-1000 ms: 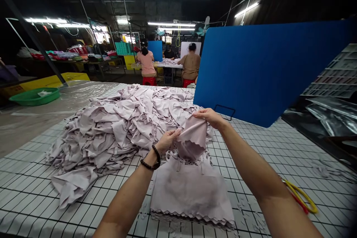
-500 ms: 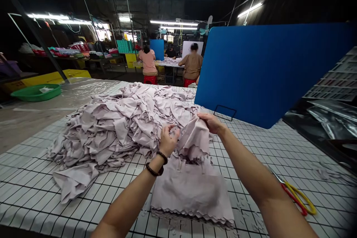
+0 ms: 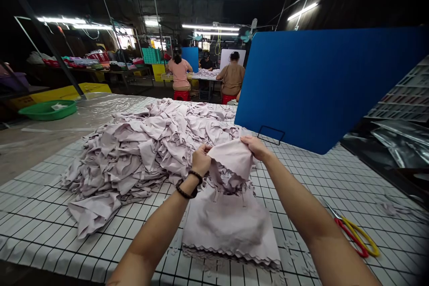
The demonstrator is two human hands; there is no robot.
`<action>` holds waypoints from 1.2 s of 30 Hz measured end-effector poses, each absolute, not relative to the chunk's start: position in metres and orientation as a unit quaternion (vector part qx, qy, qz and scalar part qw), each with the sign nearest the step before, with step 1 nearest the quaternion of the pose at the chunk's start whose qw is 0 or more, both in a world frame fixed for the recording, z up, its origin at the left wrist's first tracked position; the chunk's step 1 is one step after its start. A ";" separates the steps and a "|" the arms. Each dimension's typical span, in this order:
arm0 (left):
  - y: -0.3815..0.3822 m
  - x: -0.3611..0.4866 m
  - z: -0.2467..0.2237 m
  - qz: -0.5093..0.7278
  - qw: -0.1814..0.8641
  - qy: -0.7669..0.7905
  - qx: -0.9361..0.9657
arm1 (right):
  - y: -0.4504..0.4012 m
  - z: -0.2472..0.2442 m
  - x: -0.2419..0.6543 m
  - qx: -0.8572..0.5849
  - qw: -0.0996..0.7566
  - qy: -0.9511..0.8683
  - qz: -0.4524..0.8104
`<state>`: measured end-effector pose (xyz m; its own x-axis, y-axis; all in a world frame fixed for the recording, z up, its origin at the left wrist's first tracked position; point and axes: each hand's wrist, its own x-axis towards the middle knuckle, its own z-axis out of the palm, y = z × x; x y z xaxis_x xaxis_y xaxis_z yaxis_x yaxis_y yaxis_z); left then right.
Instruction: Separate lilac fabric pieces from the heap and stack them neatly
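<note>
A pale lilac bra top (image 3: 231, 154) with a wavy-cut edge is stretched between my two hands above the table. My left hand (image 3: 201, 161), with dark beaded bracelets at the wrist, pinches its left end. At the other end, the fingers of my right hand (image 3: 255, 147) are closed on the fabric. Just below lies a neat stack of similar tops (image 3: 231, 228), straps toward the far side and scalloped hems toward me. A large loose pile of the same lilac fabric pieces (image 3: 144, 152) spreads out beyond my left hand.
Scissors with red and yellow handles (image 3: 357, 234) lie right of my right forearm. A big blue board (image 3: 321, 89) stands at the back right on a black wire stand (image 3: 271, 135). A green basin (image 3: 48, 111) sits far left. Several people work at a table beyond.
My left hand has closed on the top's left end, where its fingers were apart before. The top, which hung from my right hand, is now spread between both hands.
</note>
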<state>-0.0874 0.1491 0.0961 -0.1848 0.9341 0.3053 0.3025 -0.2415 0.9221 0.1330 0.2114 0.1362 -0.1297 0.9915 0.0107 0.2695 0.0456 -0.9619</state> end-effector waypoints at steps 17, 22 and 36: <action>0.196 -0.040 0.146 0.458 0.268 0.499 0.685 | 0.178 0.154 0.097 -0.509 0.382 -0.745 0.201; 0.187 -0.031 0.115 0.470 0.293 0.516 0.654 | 0.190 0.166 0.098 -0.534 0.382 -0.742 0.133; 0.176 -0.077 0.051 0.360 0.417 0.617 0.562 | 0.225 0.191 0.167 -0.635 0.505 -0.570 0.131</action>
<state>-0.0772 0.1763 0.0506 -0.0215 0.9937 -0.1100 0.3930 0.1096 0.9130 0.1675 0.2249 0.1915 0.3166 0.8561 0.4085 0.5911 0.1588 -0.7908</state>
